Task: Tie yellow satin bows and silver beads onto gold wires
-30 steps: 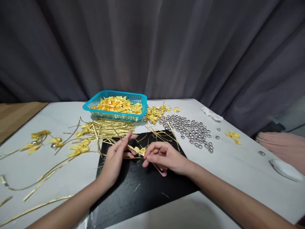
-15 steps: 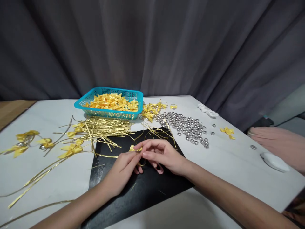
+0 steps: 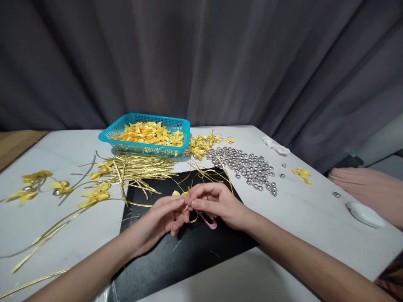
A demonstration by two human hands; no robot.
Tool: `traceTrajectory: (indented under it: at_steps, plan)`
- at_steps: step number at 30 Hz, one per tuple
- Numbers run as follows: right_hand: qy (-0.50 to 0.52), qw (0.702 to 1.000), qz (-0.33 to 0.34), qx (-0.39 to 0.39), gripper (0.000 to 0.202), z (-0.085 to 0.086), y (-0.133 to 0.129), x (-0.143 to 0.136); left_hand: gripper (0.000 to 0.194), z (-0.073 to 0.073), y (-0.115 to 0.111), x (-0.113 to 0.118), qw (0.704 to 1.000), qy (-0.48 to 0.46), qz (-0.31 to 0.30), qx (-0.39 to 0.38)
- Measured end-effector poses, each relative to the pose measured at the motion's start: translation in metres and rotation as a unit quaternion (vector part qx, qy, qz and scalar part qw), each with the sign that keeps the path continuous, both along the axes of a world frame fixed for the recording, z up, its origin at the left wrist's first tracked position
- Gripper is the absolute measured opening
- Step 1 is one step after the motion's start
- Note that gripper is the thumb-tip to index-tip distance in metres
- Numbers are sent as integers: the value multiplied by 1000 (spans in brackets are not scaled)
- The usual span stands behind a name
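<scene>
My left hand (image 3: 168,213) and my right hand (image 3: 220,204) meet over the black mat (image 3: 176,260), thumbs and forefingers pinched together on a thin gold cord (image 3: 194,219). The cord bends in a small loop below the fingertips. A yellow ribbon bow (image 3: 176,193) peeks out just behind the fingers, partly hidden by them. Beneath my right hand a pink loop-shaped tool (image 3: 211,225) shows; its other end is covered by the hand, so I cannot tell whether it is held.
Behind the mat, a blue basket (image 3: 143,147) holds yellow ribbon bows. Cut gold cords (image 3: 145,167) lie before it. Silver beads (image 3: 248,165) spread to the right, near a white oval object (image 3: 365,214). Finished-looking bows with cords (image 3: 94,196) lie left. Someone's pink garment (image 3: 368,188) shows at right.
My left hand has turned, its lower fingers now curled more openly and its palm showing. The cord loop and the pink tool show more plainly. My right hand has barely moved.
</scene>
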State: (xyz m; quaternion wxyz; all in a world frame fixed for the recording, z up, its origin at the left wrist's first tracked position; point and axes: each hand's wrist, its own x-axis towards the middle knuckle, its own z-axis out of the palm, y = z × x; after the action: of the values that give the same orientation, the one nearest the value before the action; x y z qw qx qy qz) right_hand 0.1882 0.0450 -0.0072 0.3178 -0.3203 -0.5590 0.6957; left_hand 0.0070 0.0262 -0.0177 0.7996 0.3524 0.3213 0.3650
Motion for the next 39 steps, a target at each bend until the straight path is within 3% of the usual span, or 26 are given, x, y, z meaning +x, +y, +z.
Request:
traceTrajectory:
  at_steps: [7, 12, 17, 23, 30, 39]
  plan:
    - [38, 999, -19, 31, 19, 9, 6, 7, 34, -3, 5, -8, 999, 42, 26, 20]
    - [-12, 999, -9, 29, 24, 10, 10, 11, 30, -4, 8, -10, 995, 64, 59, 41]
    - [-47, 999, -16, -11, 33, 9, 8, 8, 28, -5, 6, -7, 987, 125, 32, 95]
    - [-44, 997, -25, -62, 38, 13, 10, 6, 19, -4, 6, -7, 983, 156, 15, 101]
    - [-83, 989, 51, -114, 33, 9, 10, 7, 16, -3, 5, -8, 976, 189, -4, 105]
    - [-119, 981, 61, -143, 38, 9, 10, 5, 17, 5, 8, -5, 960, 249, -46, 118]
